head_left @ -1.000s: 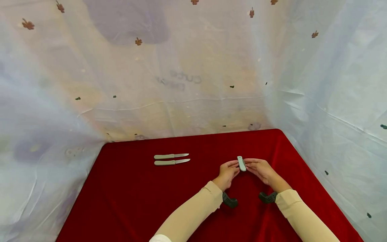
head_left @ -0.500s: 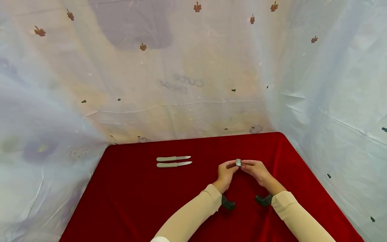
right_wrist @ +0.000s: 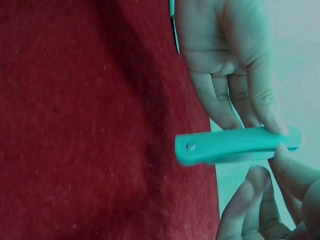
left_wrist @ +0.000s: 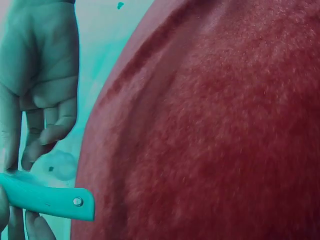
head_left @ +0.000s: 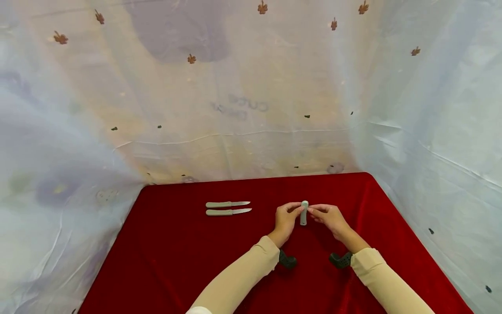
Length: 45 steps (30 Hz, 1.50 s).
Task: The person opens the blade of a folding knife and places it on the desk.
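A folded pocket knife (head_left: pixel 303 213) with a pale handle is held up between both hands over the red cloth. Its rivet end points toward the person, and the blade is folded in. My left hand (head_left: pixel 285 220) pinches it from the left, thumb and fingers near the far end. From the right, the thumb and fingers of my right hand (head_left: pixel 331 219) pinch the same end. The right wrist view shows the knife (right_wrist: pixel 230 145) with the left thumb above and the right thumb at its slotted edge. In the left wrist view, its rivet end (left_wrist: pixel 65 202) sticks out free.
Two similar knives with blades out, a rear one (head_left: pixel 218 204) and a front one (head_left: pixel 219 213), lie side by side to the left, tips pointing right. Red cloth (head_left: pixel 176 248) covers the table. Patterned pale sheeting (head_left: pixel 243 87) hangs behind and at both sides.
The knife has been turned end over end between the fingers, so its rivet end now points toward the person. Both hands have shifted slightly left; the two other knives stay put.
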Each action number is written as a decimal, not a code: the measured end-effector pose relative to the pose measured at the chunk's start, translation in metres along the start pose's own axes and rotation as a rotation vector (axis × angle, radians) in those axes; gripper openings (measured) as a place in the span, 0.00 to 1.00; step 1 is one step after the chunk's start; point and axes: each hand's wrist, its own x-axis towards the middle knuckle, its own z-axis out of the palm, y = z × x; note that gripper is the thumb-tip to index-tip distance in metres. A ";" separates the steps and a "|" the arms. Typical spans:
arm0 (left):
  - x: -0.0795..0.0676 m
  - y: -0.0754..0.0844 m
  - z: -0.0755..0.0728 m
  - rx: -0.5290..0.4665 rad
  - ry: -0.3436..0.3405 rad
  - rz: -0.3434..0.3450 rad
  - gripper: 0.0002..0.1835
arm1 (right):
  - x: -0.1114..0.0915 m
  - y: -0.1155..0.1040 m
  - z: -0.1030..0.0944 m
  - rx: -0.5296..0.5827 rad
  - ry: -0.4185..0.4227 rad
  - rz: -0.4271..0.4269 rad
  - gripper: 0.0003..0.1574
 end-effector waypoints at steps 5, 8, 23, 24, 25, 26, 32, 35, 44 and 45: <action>-0.003 0.005 -0.010 -0.137 -0.067 -0.060 0.11 | -0.001 0.000 0.010 0.035 0.004 -0.001 0.27; -0.008 0.012 -0.018 -0.179 -0.091 -0.096 0.11 | 0.000 0.000 0.017 0.088 0.006 -0.019 0.28; -0.009 0.020 -0.063 -0.189 -0.105 -0.177 0.18 | 0.005 -0.013 0.064 0.192 0.045 -0.062 0.25; -0.009 0.021 -0.068 -0.194 -0.109 -0.186 0.18 | 0.006 -0.014 0.068 0.198 0.047 -0.061 0.25; -0.009 0.022 -0.073 -0.194 -0.113 -0.195 0.19 | 0.007 -0.014 0.072 0.202 0.047 -0.061 0.24; -0.009 0.022 -0.078 -0.195 -0.118 -0.203 0.19 | 0.008 -0.015 0.077 0.208 0.047 -0.062 0.24; -0.010 0.028 -0.109 -0.212 -0.130 -0.239 0.21 | 0.012 -0.020 0.107 0.253 0.051 -0.066 0.20; -0.012 0.030 -0.120 -0.232 -0.121 -0.256 0.22 | 0.013 -0.022 0.119 0.285 0.049 -0.058 0.18; -0.015 0.034 -0.143 -0.251 -0.088 -0.267 0.24 | 0.014 -0.027 0.140 0.322 0.004 -0.056 0.19; -0.016 0.034 -0.145 -0.250 -0.082 -0.269 0.23 | 0.014 -0.027 0.141 0.329 -0.005 -0.047 0.18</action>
